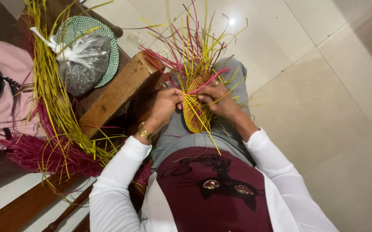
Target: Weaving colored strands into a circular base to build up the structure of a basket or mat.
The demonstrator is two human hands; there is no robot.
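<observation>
Weave: on lap, long axis near-far, between both hands.
Left hand: pinching yellow strand.
Right hand: fingers closed on pink strand.

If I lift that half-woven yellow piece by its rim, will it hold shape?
The woven piece likely stays fairly stiff where tightly woven. Its loose yellow and pink strands fan out and would probably flop. It looks light; both the left hand and right hand pinch it easily.

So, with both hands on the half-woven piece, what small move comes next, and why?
Probably the right hand tucks the pink strand it pinches across the woven yellow piece toward the left hand, since loose ends fan out unwoven above.
</observation>
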